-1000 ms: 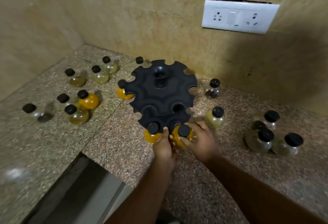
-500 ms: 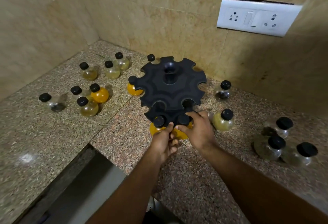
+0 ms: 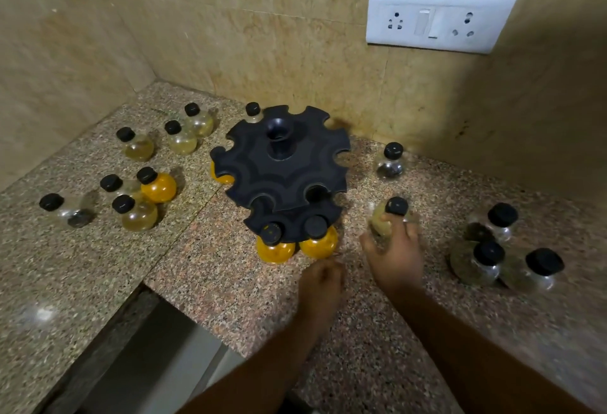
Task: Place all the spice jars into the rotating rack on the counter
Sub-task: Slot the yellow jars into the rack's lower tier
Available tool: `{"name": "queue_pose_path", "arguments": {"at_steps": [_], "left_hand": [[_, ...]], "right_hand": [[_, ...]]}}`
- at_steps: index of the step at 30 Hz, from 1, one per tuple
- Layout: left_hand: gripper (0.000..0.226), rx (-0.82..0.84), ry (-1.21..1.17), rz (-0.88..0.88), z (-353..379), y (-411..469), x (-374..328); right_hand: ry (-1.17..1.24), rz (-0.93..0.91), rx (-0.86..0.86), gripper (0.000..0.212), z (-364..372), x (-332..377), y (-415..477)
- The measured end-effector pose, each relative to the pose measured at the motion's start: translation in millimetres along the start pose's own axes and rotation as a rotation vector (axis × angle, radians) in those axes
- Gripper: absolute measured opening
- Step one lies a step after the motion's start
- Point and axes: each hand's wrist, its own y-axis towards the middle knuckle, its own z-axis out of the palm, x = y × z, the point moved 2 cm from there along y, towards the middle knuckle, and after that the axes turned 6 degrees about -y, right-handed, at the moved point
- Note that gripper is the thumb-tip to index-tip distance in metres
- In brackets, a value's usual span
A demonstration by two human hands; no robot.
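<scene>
Beige tiled walls [image 3: 230,36] met in a corner, and the speckled granite bench [image 3: 164,266] ran beneath them, with a white socket plate [image 3: 440,21] up on the right. The big black rotating rack [image 3: 282,177] sat mid-bench near the wall. Two orange jars [image 3: 276,251] hung side by side in its front slots, caps up, and a third orange jar [image 3: 221,178] was tucked in at its left edge.

Now the hands. The right hand [image 3: 395,256] was out to the right of the rack, fingers curled over a pale jar [image 3: 381,224] at its neck, thumb spread wide to the left. That jar sat just beyond the knuckles, its long axis near vertical and its black cap pointing up. The left hand [image 3: 320,282] hovered just in front of the racked orange pair, apart from them. Its fingers were tucked under and too blurred to tell whether it gripped anything.

Loose jars stood on both sides: a left cluster [image 3: 138,216] well clear of the rack, three far-right jars [image 3: 486,262], and one dark-filled jar [image 3: 390,165] beyond the right hand.
</scene>
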Motion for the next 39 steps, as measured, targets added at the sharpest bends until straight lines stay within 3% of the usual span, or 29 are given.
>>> {"name": "queue_pose_path", "arguments": {"at_steps": [2,6,10,16,22,25,29,32,35,39], "left_hand": [[0.028,0.200,0.150,0.058,17,2,-7],[0.083,0.373,0.600,0.317,54,23,-16],[0.113,0.495,0.933,0.193,78,38,-18],[0.133,0.549,1.092,0.073,94,49,-16],[0.131,0.539,1.099,0.064,95,54,-16],[0.113,0.428,0.894,0.083,95,59,-12],[0.075,0.020,-0.052,-0.084,86,56,-33],[0.048,-0.217,-0.494,-0.175,77,52,-41],[0.033,-0.343,-0.759,-0.333,66,37,-35],[0.034,-0.396,-0.840,-0.425,28,27,-33]], "right_hand": [[0.031,0.066,-0.042,0.069,-8,-15,6],[0.052,0.149,0.027,0.084,-21,-40,25],[0.079,0.092,0.120,0.078,-23,-46,45],[0.045,0.042,0.116,0.050,-17,-46,64],[0.106,0.052,0.056,0.049,-16,-51,68],[0.088,0.024,0.023,0.046,-22,-45,64],[0.075,-0.026,0.045,0.050,-27,-34,64],[0.112,-0.078,0.129,0.054,-28,-16,58],[0.153,-0.142,0.238,0.053,-23,2,47],[0.078,-0.246,0.321,0.060,-6,21,26]]}}
